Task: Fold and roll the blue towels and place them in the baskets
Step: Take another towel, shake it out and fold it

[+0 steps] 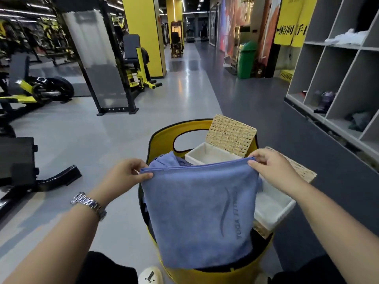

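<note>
A blue towel (196, 214) with a stitched logo hangs doubled in front of me, held up by its top edge. My left hand (127, 173) pinches the upper left corner and my right hand (270, 169) pinches the upper right corner. Behind it another blue towel (166, 159) lies bunched inside a yellow tub (162, 134). Two woven baskets with white liners rest on the tub: the far basket (207, 154) with its lid (230, 137) raised, and the near basket (274, 206) partly hidden by the towel.
Grey cubby shelves (336, 74) line the right wall. Gym machines (41, 91) and a black rack (106, 78) fill the left side. A green bin (246, 58) stands far down the aisle, and grey floor stretches ahead.
</note>
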`<action>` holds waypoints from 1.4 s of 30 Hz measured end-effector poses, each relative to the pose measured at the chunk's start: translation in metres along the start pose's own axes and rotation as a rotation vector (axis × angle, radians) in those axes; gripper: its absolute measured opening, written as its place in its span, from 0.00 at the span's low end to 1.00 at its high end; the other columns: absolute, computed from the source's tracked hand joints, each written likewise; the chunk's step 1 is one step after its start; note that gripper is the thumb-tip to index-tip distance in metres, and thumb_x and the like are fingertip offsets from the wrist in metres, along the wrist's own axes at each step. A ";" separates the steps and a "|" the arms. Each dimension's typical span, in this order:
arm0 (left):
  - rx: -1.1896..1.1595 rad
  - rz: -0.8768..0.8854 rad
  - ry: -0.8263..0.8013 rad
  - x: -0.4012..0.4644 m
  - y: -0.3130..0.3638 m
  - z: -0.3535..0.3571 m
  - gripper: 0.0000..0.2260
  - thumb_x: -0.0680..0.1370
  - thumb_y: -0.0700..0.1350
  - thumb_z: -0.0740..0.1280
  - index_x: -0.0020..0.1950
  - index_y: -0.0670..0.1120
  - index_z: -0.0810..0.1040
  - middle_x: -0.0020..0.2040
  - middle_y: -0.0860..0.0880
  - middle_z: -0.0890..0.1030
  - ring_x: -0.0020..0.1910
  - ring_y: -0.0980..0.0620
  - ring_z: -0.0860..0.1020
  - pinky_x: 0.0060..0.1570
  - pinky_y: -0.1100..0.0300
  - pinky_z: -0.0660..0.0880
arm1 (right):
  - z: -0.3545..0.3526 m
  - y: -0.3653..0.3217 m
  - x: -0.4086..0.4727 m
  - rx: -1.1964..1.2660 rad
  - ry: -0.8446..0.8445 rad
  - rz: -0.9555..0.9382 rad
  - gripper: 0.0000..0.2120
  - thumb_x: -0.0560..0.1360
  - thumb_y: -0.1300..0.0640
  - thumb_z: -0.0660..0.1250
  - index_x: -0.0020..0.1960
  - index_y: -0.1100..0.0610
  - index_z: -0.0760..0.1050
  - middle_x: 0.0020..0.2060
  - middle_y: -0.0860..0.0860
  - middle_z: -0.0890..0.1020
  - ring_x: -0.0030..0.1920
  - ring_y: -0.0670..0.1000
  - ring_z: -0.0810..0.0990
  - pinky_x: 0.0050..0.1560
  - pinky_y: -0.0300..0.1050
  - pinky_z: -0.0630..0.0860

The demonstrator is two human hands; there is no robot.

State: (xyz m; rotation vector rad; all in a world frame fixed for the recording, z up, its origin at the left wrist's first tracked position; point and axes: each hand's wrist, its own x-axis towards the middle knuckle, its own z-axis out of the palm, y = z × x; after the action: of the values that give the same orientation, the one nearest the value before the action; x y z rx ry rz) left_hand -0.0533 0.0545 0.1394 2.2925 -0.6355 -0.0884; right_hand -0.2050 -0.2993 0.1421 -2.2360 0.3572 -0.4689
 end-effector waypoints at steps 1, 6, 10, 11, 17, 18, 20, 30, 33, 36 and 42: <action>0.011 -0.026 0.005 0.012 -0.010 0.010 0.05 0.72 0.45 0.73 0.38 0.47 0.80 0.27 0.57 0.78 0.26 0.61 0.74 0.33 0.62 0.69 | 0.015 0.012 0.014 -0.028 -0.017 0.024 0.04 0.75 0.60 0.68 0.49 0.56 0.78 0.41 0.49 0.81 0.44 0.50 0.80 0.40 0.40 0.70; 0.037 -0.166 0.036 0.071 -0.056 0.058 0.03 0.73 0.39 0.72 0.43 0.40 0.79 0.36 0.43 0.82 0.29 0.53 0.81 0.25 0.68 0.73 | 0.083 0.062 0.075 -0.067 -0.119 0.150 0.04 0.75 0.65 0.66 0.45 0.58 0.73 0.39 0.56 0.78 0.32 0.51 0.78 0.34 0.40 0.71; 0.028 -0.210 0.085 0.085 -0.083 0.076 0.03 0.73 0.38 0.71 0.45 0.40 0.79 0.41 0.42 0.83 0.35 0.45 0.82 0.28 0.68 0.76 | 0.110 0.086 0.092 -0.025 -0.132 0.235 0.04 0.76 0.66 0.63 0.46 0.58 0.74 0.29 0.55 0.80 0.24 0.46 0.78 0.33 0.46 0.79; 0.037 -0.208 0.083 0.083 -0.087 0.077 0.03 0.73 0.39 0.72 0.43 0.43 0.79 0.40 0.43 0.83 0.35 0.46 0.83 0.31 0.65 0.78 | 0.113 0.089 0.092 -0.008 -0.133 0.241 0.05 0.76 0.65 0.63 0.46 0.57 0.74 0.30 0.55 0.81 0.26 0.47 0.80 0.36 0.47 0.80; 0.126 -0.142 -0.021 0.038 -0.093 0.084 0.05 0.71 0.40 0.72 0.38 0.49 0.78 0.35 0.50 0.82 0.33 0.54 0.79 0.34 0.64 0.74 | 0.117 0.102 0.058 0.100 -0.175 0.228 0.12 0.76 0.69 0.62 0.42 0.54 0.75 0.41 0.52 0.82 0.40 0.48 0.84 0.45 0.43 0.81; 0.151 -0.121 -0.051 0.027 -0.093 0.086 0.06 0.71 0.40 0.72 0.39 0.50 0.78 0.35 0.51 0.81 0.34 0.55 0.79 0.35 0.63 0.74 | 0.118 0.106 0.048 0.099 -0.209 0.218 0.12 0.76 0.70 0.62 0.42 0.54 0.75 0.41 0.53 0.83 0.43 0.49 0.84 0.47 0.44 0.81; 0.216 -0.092 -0.109 0.008 -0.093 0.093 0.06 0.71 0.42 0.72 0.40 0.52 0.78 0.36 0.53 0.80 0.36 0.54 0.79 0.38 0.58 0.75 | 0.120 0.116 0.028 0.023 -0.248 0.182 0.12 0.74 0.69 0.64 0.42 0.53 0.78 0.42 0.53 0.84 0.46 0.51 0.83 0.51 0.48 0.79; 0.496 -0.005 -0.274 -0.043 -0.135 0.147 0.05 0.72 0.45 0.68 0.46 0.54 0.80 0.46 0.53 0.79 0.46 0.51 0.78 0.39 0.60 0.70 | 0.143 0.155 -0.026 -0.515 -0.493 -0.051 0.10 0.73 0.65 0.60 0.46 0.54 0.76 0.41 0.49 0.76 0.42 0.50 0.73 0.44 0.43 0.71; 0.529 -0.016 -0.313 -0.046 -0.143 0.151 0.06 0.73 0.46 0.68 0.48 0.56 0.79 0.47 0.55 0.79 0.48 0.52 0.78 0.41 0.58 0.73 | 0.151 0.167 -0.033 -0.667 -0.517 -0.094 0.09 0.70 0.64 0.61 0.46 0.52 0.75 0.44 0.51 0.77 0.45 0.53 0.76 0.46 0.47 0.74; 0.526 -0.048 -0.344 -0.044 -0.151 0.157 0.08 0.73 0.44 0.66 0.48 0.57 0.80 0.49 0.56 0.79 0.51 0.52 0.77 0.45 0.58 0.75 | 0.159 0.173 -0.035 -0.724 -0.575 -0.123 0.11 0.70 0.66 0.59 0.45 0.51 0.72 0.45 0.50 0.76 0.49 0.53 0.75 0.49 0.47 0.73; 0.307 -0.253 -0.341 -0.039 -0.152 0.169 0.12 0.77 0.42 0.61 0.39 0.59 0.75 0.45 0.52 0.74 0.51 0.50 0.75 0.53 0.59 0.72 | 0.173 0.164 -0.036 -0.783 -0.475 -0.170 0.08 0.75 0.55 0.59 0.47 0.56 0.75 0.49 0.52 0.75 0.47 0.54 0.75 0.48 0.47 0.73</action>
State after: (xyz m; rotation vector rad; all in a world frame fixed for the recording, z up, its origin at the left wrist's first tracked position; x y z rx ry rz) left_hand -0.0655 0.0548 -0.0904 2.6751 -0.5534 -0.5460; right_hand -0.1775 -0.2746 -0.0956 -3.0488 0.0965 0.1750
